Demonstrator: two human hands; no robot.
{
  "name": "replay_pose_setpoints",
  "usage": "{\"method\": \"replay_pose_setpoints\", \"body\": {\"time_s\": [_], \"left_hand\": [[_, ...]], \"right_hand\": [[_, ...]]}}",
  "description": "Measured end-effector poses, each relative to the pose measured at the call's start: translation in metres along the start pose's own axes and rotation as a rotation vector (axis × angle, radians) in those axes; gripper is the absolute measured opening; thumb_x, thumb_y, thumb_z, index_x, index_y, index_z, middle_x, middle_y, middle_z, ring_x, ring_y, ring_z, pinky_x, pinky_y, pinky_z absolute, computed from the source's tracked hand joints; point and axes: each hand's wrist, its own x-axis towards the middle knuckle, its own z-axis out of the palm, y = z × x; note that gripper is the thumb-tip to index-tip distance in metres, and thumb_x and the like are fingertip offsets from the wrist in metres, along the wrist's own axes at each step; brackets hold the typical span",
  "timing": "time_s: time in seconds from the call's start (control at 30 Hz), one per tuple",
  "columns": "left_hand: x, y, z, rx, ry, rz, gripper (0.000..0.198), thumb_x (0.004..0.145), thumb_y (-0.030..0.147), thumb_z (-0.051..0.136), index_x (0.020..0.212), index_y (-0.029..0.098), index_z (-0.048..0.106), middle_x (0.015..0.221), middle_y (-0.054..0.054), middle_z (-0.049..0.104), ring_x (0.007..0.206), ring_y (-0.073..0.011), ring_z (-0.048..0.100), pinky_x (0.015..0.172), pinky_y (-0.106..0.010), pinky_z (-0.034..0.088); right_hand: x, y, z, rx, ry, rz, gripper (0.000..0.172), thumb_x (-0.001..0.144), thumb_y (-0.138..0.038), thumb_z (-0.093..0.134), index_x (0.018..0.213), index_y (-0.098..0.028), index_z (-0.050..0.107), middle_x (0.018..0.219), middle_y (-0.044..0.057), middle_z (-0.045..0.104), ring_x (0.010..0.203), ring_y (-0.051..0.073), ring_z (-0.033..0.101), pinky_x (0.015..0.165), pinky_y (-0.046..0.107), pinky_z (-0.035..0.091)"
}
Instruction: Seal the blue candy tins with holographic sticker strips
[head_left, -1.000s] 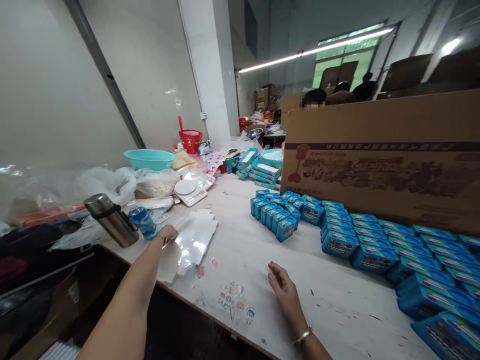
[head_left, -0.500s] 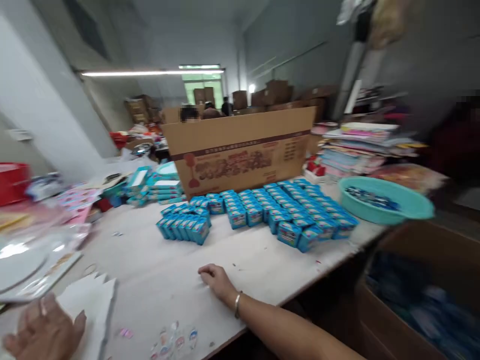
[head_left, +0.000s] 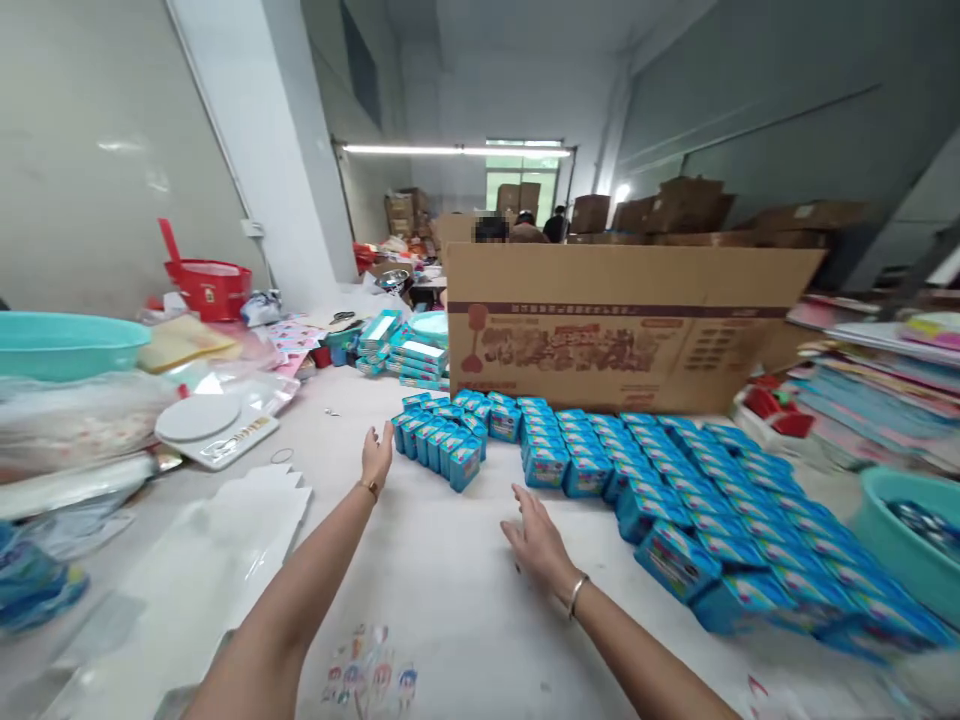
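Observation:
My left hand (head_left: pixel 377 456) reaches to the left end of a small group of blue boxes (head_left: pixel 439 445), fingers stretched; whether it touches them I cannot tell. Over the white table (head_left: pixel 450 570), my right hand (head_left: pixel 536 535) is open and holds nothing. It lies to the right of and nearer than that small group, apart from it. A larger block of blue boxes (head_left: pixel 675 490) stands in rows to the right of my right hand. Small clear pieces with coloured prints (head_left: pixel 371 670) lie on the table between my forearms.
Behind the boxes stands a large cardboard carton (head_left: pixel 630 330). White card sheets (head_left: pixel 195 560) and a kitchen-type scale (head_left: pixel 217 430) lie at left. A turquoise basin (head_left: pixel 915 530) is at right, near stacked sheets (head_left: pixel 885 400). People sit beyond the carton.
The view has swung left. My left hand has gone from above the white sheets forward to the small box group. My right hand has opened its fingers.

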Motion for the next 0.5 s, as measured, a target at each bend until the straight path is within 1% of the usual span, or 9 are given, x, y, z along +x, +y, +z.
{"method": "replay_pose_setpoints", "body": {"time_s": [0.1, 0.17, 0.23, 0.3, 0.33, 0.37, 0.4, 0.43, 0.5], "left_hand": [[0.045, 0.006, 0.017, -0.148, 0.016, 0.009, 0.068, 0.098, 0.050, 0.042, 0.151, 0.007, 0.033, 0.161, -0.020, 0.032, 0.150, -0.0296, 0.030, 0.121, -0.037, 0.024], [0.072, 0.008, 0.029, -0.229, -0.020, 0.009, 0.067, 0.100, 0.052, 0.036, 0.150, 0.007, 0.035, 0.161, -0.018, 0.034, 0.149, -0.0298, 0.031, 0.120, -0.036, 0.027], [0.094, 0.007, 0.041, -0.295, -0.105, -0.018, 0.073, 0.100, 0.059, 0.025, 0.144, 0.005, 0.045, 0.151, -0.021, 0.048, 0.141, -0.0323, 0.044, 0.114, -0.039, 0.038], [0.109, 0.001, 0.052, -0.347, -0.222, -0.060, 0.085, 0.096, 0.068, 0.015, 0.130, 0.004, 0.059, 0.132, -0.024, 0.064, 0.123, -0.0343, 0.061, 0.102, -0.043, 0.049], [0.113, -0.003, 0.056, -0.382, -0.278, -0.076, 0.090, 0.093, 0.073, 0.014, 0.122, 0.005, 0.065, 0.122, -0.024, 0.070, 0.114, -0.0345, 0.066, 0.097, -0.044, 0.053], [0.116, -0.008, 0.060, -0.422, -0.295, -0.082, 0.092, 0.090, 0.078, 0.017, 0.113, 0.006, 0.069, 0.113, -0.023, 0.073, 0.106, -0.0343, 0.069, 0.093, -0.044, 0.055], [0.116, -0.014, 0.063, -0.460, -0.265, -0.080, 0.091, 0.087, 0.082, 0.022, 0.106, 0.007, 0.072, 0.106, -0.022, 0.075, 0.101, -0.0334, 0.071, 0.090, -0.043, 0.056], [0.115, -0.021, 0.065, -0.492, -0.196, -0.072, 0.089, 0.083, 0.085, 0.028, 0.101, 0.009, 0.072, 0.101, -0.019, 0.075, 0.098, -0.0320, 0.071, 0.089, -0.042, 0.056], [0.109, -0.034, 0.067, -0.512, -0.006, -0.052, 0.086, 0.078, 0.088, 0.036, 0.095, 0.012, 0.071, 0.095, -0.015, 0.075, 0.095, -0.0294, 0.071, 0.086, -0.039, 0.056]], "right_hand": [[0.047, 0.013, 0.006, -0.265, 0.004, -0.192, 0.072, 0.081, -0.021, 0.058, 0.151, -0.019, 0.039, 0.143, 0.017, 0.053, 0.134, 0.035, 0.047, 0.112, 0.053, 0.039], [0.076, 0.014, 0.011, -0.374, 0.014, -0.317, 0.077, 0.082, -0.021, 0.063, 0.154, -0.019, 0.035, 0.152, 0.018, 0.044, 0.142, 0.036, 0.037, 0.115, 0.056, 0.034], [0.100, 0.011, 0.016, -0.443, 0.010, -0.434, 0.082, 0.081, -0.023, 0.069, 0.155, -0.022, 0.034, 0.160, 0.017, 0.033, 0.149, 0.038, 0.024, 0.117, 0.058, 0.027], [0.119, 0.006, 0.022, -0.473, -0.008, -0.524, 0.086, 0.081, -0.026, 0.073, 0.156, -0.028, 0.033, 0.164, 0.014, 0.025, 0.152, 0.038, 0.016, 0.118, 0.060, 0.022], [0.127, 0.004, 0.024, -0.478, -0.018, -0.556, 0.087, 0.080, -0.028, 0.075, 0.156, -0.029, 0.032, 0.165, 0.013, 0.023, 0.152, 0.038, 0.014, 0.119, 0.061, 0.020], [0.132, 0.002, 0.026, -0.479, -0.024, -0.579, 0.088, 0.080, -0.032, 0.076, 0.156, -0.031, 0.032, 0.165, 0.013, 0.021, 0.153, 0.038, 0.012, 0.119, 0.061, 0.018], [0.136, 0.000, 0.028, -0.481, -0.029, -0.596, 0.088, 0.080, -0.035, 0.078, 0.156, -0.031, 0.033, 0.166, 0.012, 0.020, 0.153, 0.038, 0.011, 0.119, 0.062, 0.017], [0.139, -0.001, 0.030, -0.486, -0.032, -0.607, 0.088, 0.079, -0.038, 0.078, 0.155, -0.032, 0.035, 0.166, 0.012, 0.020, 0.153, 0.038, 0.011, 0.119, 0.062, 0.015], [0.142, -0.002, 0.031, -0.503, -0.035, -0.625, 0.084, 0.079, -0.044, 0.078, 0.153, -0.032, 0.039, 0.166, 0.013, 0.019, 0.153, 0.039, 0.011, 0.118, 0.064, 0.015]]}}
